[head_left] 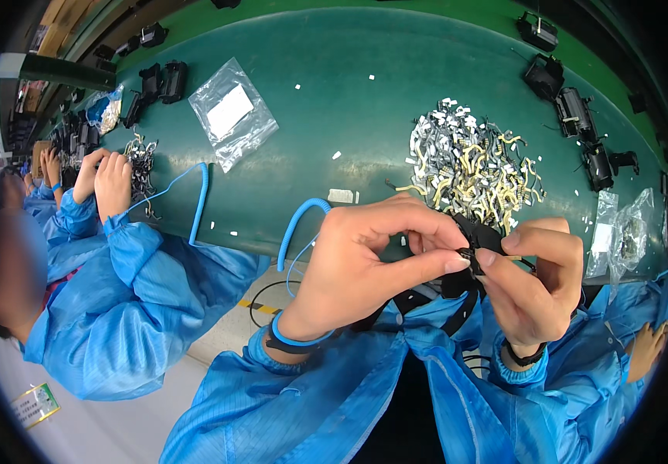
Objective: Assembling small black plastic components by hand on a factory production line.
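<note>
My left hand and my right hand meet in front of my chest over a small black plastic part. Both pinch it between thumb and forefinger, and my fingers hide most of it. A thin yellowish strip sticks out of it by my right forefinger. A blue coiled cord runs from the blue strap on my left wrist up onto the table. Just beyond my hands lies a heap of small silver and yellow flat cable pieces on the green table.
A person in a blue coat at my left works with both hands on a small pile of parts. A clear plastic bag lies at the table's middle left. Black parts line the far right edge, more at far left. Another sleeve shows at right.
</note>
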`<state>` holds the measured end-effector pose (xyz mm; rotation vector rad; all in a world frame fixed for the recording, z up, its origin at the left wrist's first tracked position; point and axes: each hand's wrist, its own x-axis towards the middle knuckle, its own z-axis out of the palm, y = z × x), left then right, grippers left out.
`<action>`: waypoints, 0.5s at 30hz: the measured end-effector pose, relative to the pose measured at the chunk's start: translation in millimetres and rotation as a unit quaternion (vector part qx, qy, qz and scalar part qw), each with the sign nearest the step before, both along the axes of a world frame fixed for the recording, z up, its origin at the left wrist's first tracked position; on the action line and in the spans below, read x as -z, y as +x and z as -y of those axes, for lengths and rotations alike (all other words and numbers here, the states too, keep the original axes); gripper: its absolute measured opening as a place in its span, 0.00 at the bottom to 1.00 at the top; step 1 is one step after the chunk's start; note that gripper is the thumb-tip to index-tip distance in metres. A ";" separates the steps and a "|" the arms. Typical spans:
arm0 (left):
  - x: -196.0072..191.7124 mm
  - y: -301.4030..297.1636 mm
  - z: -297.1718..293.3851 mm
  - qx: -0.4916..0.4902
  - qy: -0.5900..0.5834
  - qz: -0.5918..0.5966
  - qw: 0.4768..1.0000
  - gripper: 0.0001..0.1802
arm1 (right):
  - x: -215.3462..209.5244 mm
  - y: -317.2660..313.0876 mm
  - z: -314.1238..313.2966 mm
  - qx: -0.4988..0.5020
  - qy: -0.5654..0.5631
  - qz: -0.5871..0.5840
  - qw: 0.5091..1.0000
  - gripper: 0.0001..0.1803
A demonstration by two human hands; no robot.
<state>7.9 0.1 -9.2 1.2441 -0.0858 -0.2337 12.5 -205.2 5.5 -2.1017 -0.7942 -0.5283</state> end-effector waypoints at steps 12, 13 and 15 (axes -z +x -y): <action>-0.1 -0.5 -3.9 0.029 0.000 -0.027 0.999 0.10 | 2.5 -6.7 -1.3 0.015 0.003 0.006 1.000 0.18; -1.1 -0.5 -3.7 0.029 0.000 -0.026 0.999 0.10 | 4.6 -8.1 -2.5 0.026 0.020 0.006 0.999 0.18; -4.7 -0.4 -3.8 0.029 0.006 -0.026 0.999 0.09 | 7.4 -10.6 -3.2 0.037 0.038 0.004 0.999 0.18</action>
